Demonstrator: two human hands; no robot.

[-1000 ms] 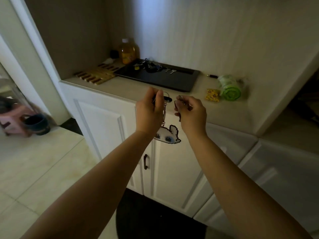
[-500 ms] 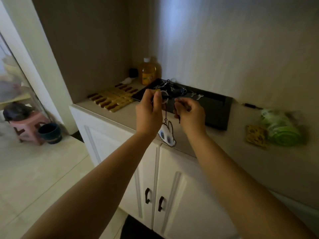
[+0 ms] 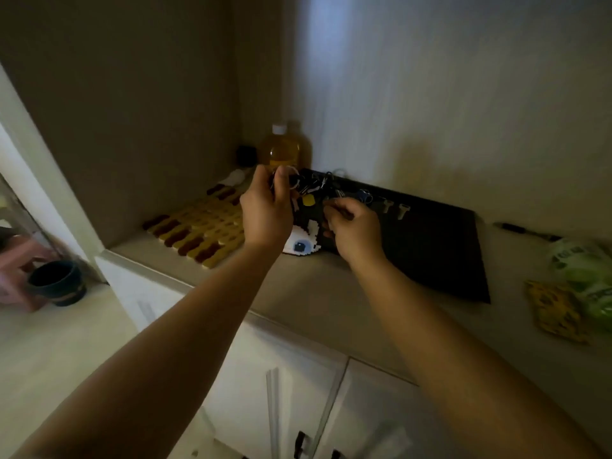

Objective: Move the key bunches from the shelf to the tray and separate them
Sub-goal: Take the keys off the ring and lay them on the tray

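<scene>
A black tray (image 3: 430, 246) lies on the shelf against the back wall. My left hand (image 3: 266, 213) is pinched on a key ring above the tray's left end; a white pixel-style charm (image 3: 303, 243) hangs from that ring just over the tray's front edge. My right hand (image 3: 352, 223) is closed on a small key beside it. A tangle of key bunches (image 3: 318, 187) with a yellow tag and a blue clip sits at the tray's back left. Two loose silver keys (image 3: 395, 208) lie further right on the tray.
A wooden slat mat (image 3: 198, 226) lies left of the tray. A bottle of yellow liquid (image 3: 284, 150) stands in the back corner. A green plastic bag (image 3: 586, 276), a yellow packet (image 3: 556, 309) and a dark pen (image 3: 526, 230) lie at the right. White cabinet doors (image 3: 281, 392) are below.
Both hands have moved forward with the ring and charm, from in front of the cabinet to over the tray's left end. The view has come closer to the shelf.
</scene>
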